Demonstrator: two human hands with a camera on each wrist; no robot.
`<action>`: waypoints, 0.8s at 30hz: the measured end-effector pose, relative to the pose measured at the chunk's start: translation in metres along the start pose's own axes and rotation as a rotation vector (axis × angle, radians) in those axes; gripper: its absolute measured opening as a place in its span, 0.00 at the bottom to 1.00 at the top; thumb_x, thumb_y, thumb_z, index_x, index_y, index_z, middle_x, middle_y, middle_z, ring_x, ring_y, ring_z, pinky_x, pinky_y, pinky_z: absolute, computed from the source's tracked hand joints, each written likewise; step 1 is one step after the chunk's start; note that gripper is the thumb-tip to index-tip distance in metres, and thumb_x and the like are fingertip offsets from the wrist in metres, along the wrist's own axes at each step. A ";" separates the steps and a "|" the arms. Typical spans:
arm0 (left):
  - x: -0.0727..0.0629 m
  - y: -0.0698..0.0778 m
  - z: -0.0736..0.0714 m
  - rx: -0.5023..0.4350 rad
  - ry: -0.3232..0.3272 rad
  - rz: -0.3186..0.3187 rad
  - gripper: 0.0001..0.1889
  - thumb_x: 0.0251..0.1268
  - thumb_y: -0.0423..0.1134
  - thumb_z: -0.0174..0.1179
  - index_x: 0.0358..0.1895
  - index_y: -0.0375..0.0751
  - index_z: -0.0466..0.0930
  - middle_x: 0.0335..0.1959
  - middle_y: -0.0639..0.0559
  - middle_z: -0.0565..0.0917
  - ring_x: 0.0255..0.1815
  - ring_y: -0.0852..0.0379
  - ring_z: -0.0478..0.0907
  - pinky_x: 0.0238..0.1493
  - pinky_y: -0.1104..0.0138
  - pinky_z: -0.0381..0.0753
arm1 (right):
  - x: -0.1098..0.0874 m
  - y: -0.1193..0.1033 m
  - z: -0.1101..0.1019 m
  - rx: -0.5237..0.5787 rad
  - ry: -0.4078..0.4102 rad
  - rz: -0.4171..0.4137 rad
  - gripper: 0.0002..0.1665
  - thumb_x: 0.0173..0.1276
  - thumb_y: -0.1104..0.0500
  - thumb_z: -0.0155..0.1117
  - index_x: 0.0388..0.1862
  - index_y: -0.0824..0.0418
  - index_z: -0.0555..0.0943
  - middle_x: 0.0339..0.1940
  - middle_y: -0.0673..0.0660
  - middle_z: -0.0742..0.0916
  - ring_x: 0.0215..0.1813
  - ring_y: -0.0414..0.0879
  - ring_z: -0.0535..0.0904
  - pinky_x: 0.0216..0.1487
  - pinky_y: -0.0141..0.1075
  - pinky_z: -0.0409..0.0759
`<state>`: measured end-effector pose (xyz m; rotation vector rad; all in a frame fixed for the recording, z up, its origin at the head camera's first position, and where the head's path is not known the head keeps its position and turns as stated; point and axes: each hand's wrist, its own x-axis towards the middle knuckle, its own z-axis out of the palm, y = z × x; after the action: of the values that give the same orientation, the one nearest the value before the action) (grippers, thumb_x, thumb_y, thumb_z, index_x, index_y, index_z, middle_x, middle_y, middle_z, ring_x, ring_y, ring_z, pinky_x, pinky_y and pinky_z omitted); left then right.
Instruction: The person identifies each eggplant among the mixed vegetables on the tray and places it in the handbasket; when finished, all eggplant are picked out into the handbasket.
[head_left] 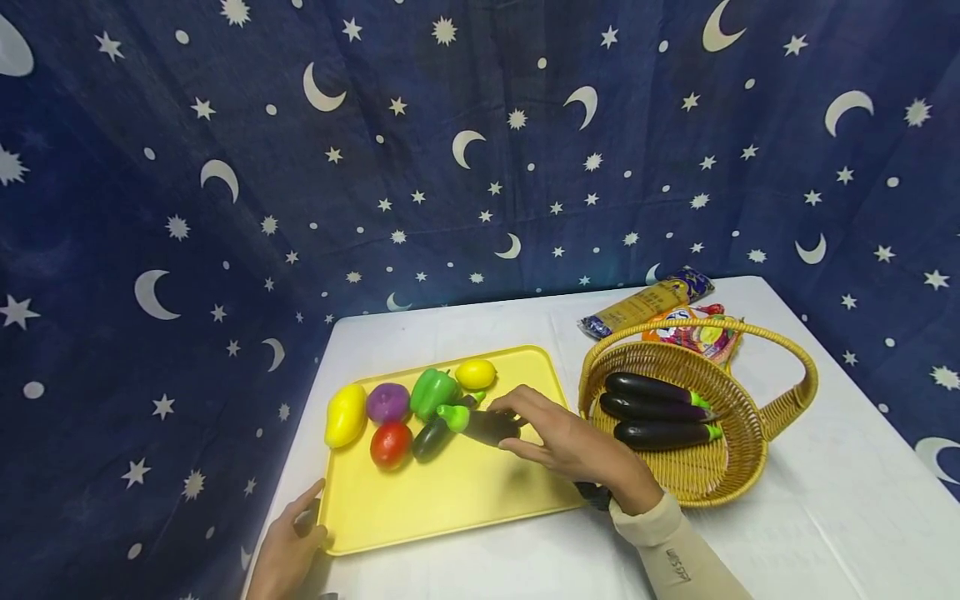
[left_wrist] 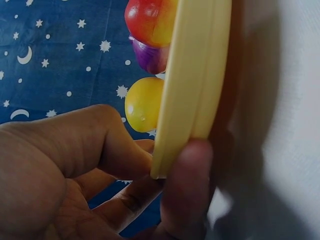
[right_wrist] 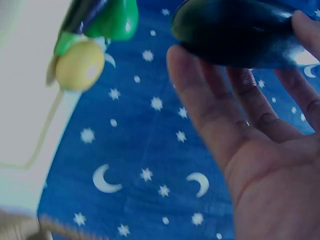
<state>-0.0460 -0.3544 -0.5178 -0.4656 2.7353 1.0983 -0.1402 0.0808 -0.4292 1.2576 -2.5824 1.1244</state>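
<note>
- The left grip (head_left: 288, 542) sits at the lower left of the head view, its digits bent in a pinch.
- Up close, one finger folds sharply at its joint while another digit (left_wrist: 187, 175) presses opposite.
- The right grip (head_left: 558, 437) reaches inward, back of the hand upward, digits curved round in a hold, gaps between them.
- The right forearm (head_left: 682, 554), sleeved in cream, slants up from the bottom edge; the right wrist (head_left: 637, 490) is bare.

Head view: even, moderate light; soft shadow on yellow tray (head_left: 442, 508). Left wrist view: dim; broad, soft-edged shadows cross white counter (left_wrist: 300, 75). Right wrist view: left side washed out; white glare on eggplant (right_wrist: 235, 37); wicker basket (right_wrist: 17, 225) blurred.
</note>
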 end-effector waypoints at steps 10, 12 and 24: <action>0.001 0.001 -0.002 0.026 -0.021 -0.014 0.42 0.63 0.31 0.60 0.83 0.41 0.62 0.78 0.24 0.68 0.82 0.23 0.59 0.79 0.31 0.59 | -0.039 -0.002 -0.035 0.045 0.071 0.078 0.27 0.76 0.57 0.69 0.69 0.53 0.71 0.61 0.49 0.83 0.62 0.41 0.84 0.61 0.36 0.87; 0.001 0.001 -0.003 0.027 -0.022 -0.012 0.42 0.63 0.31 0.60 0.83 0.42 0.62 0.78 0.25 0.68 0.82 0.24 0.58 0.79 0.31 0.58 | -0.047 -0.001 -0.042 0.041 0.074 0.119 0.27 0.76 0.57 0.69 0.69 0.54 0.70 0.61 0.50 0.83 0.62 0.41 0.85 0.60 0.36 0.88; 0.001 -0.003 0.001 0.005 -0.007 0.013 0.41 0.62 0.29 0.61 0.82 0.39 0.63 0.76 0.24 0.72 0.77 0.25 0.69 0.77 0.34 0.66 | -0.080 0.013 -0.085 -0.034 0.037 0.220 0.27 0.74 0.60 0.70 0.66 0.54 0.70 0.57 0.52 0.86 0.58 0.45 0.88 0.57 0.45 0.89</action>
<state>-0.0458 -0.3559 -0.5204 -0.4426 2.7378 1.0943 -0.1171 0.1925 -0.4016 0.9542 -2.7516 1.1195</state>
